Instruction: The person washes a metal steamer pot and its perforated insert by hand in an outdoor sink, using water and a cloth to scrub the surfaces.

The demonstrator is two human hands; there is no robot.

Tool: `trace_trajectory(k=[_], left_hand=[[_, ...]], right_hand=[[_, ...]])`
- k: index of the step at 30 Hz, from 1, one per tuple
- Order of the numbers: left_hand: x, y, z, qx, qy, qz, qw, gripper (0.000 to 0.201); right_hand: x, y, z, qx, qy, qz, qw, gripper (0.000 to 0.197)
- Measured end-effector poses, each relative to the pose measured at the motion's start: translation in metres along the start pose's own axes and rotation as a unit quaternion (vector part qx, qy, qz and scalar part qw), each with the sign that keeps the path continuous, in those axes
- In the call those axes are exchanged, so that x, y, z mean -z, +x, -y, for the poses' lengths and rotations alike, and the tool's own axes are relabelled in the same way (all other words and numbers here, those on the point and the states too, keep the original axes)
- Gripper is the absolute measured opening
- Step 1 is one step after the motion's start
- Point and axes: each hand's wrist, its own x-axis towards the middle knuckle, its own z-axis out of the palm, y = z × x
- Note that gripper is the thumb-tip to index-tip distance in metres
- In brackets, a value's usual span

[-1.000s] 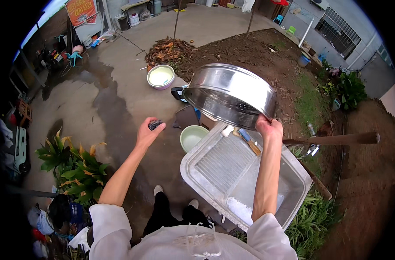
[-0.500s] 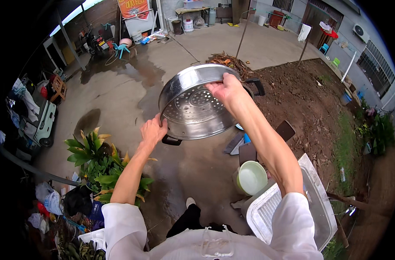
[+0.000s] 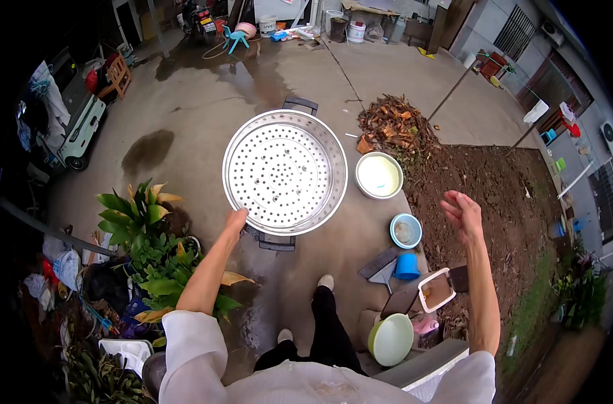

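Observation:
A round metal steamer tray (image 3: 285,168) with a perforated base and two black side handles is held out in front of me. My left hand (image 3: 236,221) grips its rim at the lower left, thumb over the edge. The tray's perforated inside faces me. Out to the right, apart from the tray, my right hand (image 3: 462,214) hangs in the air above the soil with nothing in it, its fingers partly spread.
Right of the tray stand a pale basin (image 3: 379,175), a light-blue bowl (image 3: 405,231), a blue cup (image 3: 407,266) and a dustpan (image 3: 383,272). A green bucket (image 3: 391,340) is beside the sink (image 3: 424,367). Leafy plants (image 3: 152,269) grow at left; dry leaves (image 3: 397,124) lie heaped farther off.
My right hand has let go of the steamer tray and moved right. The tray has turned so its perforated inside faces me. The view has shifted, showing the basin and bowl.

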Motion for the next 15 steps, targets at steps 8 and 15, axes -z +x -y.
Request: trace_trajectory(k=[8,15], left_hand=[[-0.001,0.072,-0.061,0.094,-0.118,-0.107,0.983,0.031],[0.034,0.140,-0.153,0.035,-0.143,-0.240,0.959,0.032]], right_hand=[[0.133,0.170,-0.091,-0.108,0.047,-0.167,0.979,0.031],[0.038,0.366,-0.032,-0.089,0.014,-0.094,0.992,0.030]])
